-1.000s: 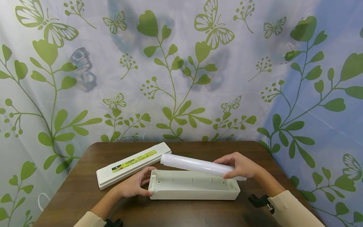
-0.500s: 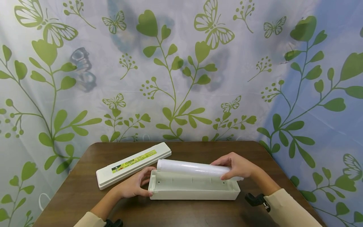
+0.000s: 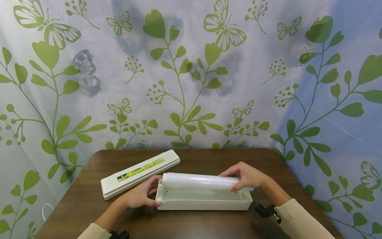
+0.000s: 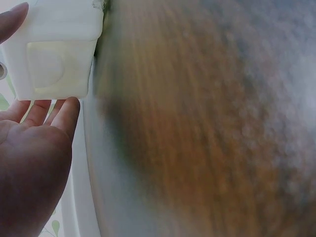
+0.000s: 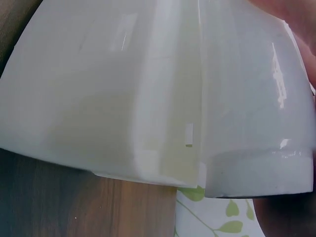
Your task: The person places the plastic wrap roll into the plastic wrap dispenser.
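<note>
A long off-white plastic box, open at the top, sits on the table. My left hand grips its left end, thumb at the front corner and fingers behind. In the left wrist view the fingers lie along the box's end wall. My right hand holds a roll of clear plastic wrap near its right end, thumb in front and fingers behind. The roll lies over the box's back edge, its left end at the box's left corner. The right wrist view shows the roll alongside the box wall.
A matching white lid with a yellow-green label lies slantwise on the brown wooden table, behind the left hand. A curtain printed with leaves and butterflies hangs behind the table's far edge.
My right hand has moved slightly left, bringing the roll left and its left end down toward the box. The roll is now more level. The left hand and box have stayed put.
</note>
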Action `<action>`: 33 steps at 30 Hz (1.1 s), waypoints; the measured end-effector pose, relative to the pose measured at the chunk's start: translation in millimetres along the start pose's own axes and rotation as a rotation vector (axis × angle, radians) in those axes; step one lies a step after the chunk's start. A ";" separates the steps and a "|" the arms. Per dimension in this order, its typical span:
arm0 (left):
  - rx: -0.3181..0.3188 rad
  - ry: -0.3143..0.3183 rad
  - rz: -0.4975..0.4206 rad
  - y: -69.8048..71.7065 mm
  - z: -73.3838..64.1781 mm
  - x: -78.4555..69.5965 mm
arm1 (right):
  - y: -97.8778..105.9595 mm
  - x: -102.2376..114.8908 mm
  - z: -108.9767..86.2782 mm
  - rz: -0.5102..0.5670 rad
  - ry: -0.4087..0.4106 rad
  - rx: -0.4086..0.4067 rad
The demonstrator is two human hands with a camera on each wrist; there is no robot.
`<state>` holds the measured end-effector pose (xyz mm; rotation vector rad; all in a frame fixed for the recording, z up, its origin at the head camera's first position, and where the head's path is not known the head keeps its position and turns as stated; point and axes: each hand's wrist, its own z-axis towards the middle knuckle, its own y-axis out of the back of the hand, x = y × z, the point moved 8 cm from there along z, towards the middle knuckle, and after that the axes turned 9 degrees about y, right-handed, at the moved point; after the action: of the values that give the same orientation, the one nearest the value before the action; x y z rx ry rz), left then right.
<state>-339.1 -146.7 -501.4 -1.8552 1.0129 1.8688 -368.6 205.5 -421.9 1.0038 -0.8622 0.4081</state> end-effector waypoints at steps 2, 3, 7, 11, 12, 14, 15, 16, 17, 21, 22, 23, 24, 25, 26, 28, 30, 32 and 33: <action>-0.003 0.004 0.000 0.3 0.1 0.5 | -1.3 -0.4 0.9 0.007 0.004 0.004; -0.004 0.007 0.003 0.5 0.2 1.0 | -2.3 -0.6 1.2 0.009 0.007 0.007; -0.011 0.014 0.007 1.4 0.2 2.5 | -5.9 -1.8 2.4 0.012 0.017 0.019; -0.009 0.003 -0.008 1.1 0.2 2.1 | -7.8 -3.5 3.9 -0.003 0.005 0.018; -0.006 0.001 -0.013 0.9 0.4 1.9 | -8.2 -4.1 4.3 -0.003 -0.003 0.017; -0.002 -0.004 -0.022 0.9 0.8 1.7 | -9.1 -4.4 5.3 0.000 -0.019 0.013; 0.002 -0.005 -0.027 0.9 1.1 1.6 | -9.3 -4.9 5.7 0.003 -0.030 0.009; 0.004 -0.006 -0.030 1.0 1.4 1.5 | -9.7 -5.3 6.0 0.007 -0.035 0.007; 0.004 -0.006 -0.033 1.2 1.7 1.4 | -10.1 -5.9 6.3 0.012 -0.039 0.006; 0.001 -0.003 -0.035 2.0 2.7 1.3 | -11.5 -7.3 7.1 0.017 -0.032 0.003; 0.000 -0.001 -0.033 2.0 2.7 1.4 | -12.3 -7.6 7.2 0.015 -0.028 0.005; -0.001 0.000 -0.029 1.9 2.6 1.5 | -13.0 -8.1 7.3 0.012 -0.029 0.006; -0.001 0.002 -0.026 1.7 2.3 1.7 | -14.0 -8.7 7.4 0.009 -0.031 0.008; 0.001 0.003 -0.025 1.4 2.0 1.9 | -14.7 -9.7 7.4 0.004 -0.042 0.007; 0.002 0.003 -0.023 1.1 1.7 1.9 | -15.4 -10.1 7.3 -0.002 -0.046 0.008; 0.006 0.001 -0.024 0.4 1.2 2.0 | -16.6 -10.6 7.3 -0.010 -0.055 0.007; 0.009 -0.003 -0.024 -0.1 0.7 1.9 | -17.6 -10.7 7.5 -0.018 -0.062 0.005; 0.010 -0.008 -0.024 -0.3 0.1 1.7 | -18.6 -10.9 7.9 -0.025 -0.068 0.002; 0.010 -0.010 -0.023 -0.4 -0.1 1.7 | -19.1 -11.0 8.1 -0.030 -0.071 0.001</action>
<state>-338.9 -146.9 -503.1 -1.8422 0.9918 1.8549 -366.4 189.8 -439.2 1.0363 -0.9096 0.3489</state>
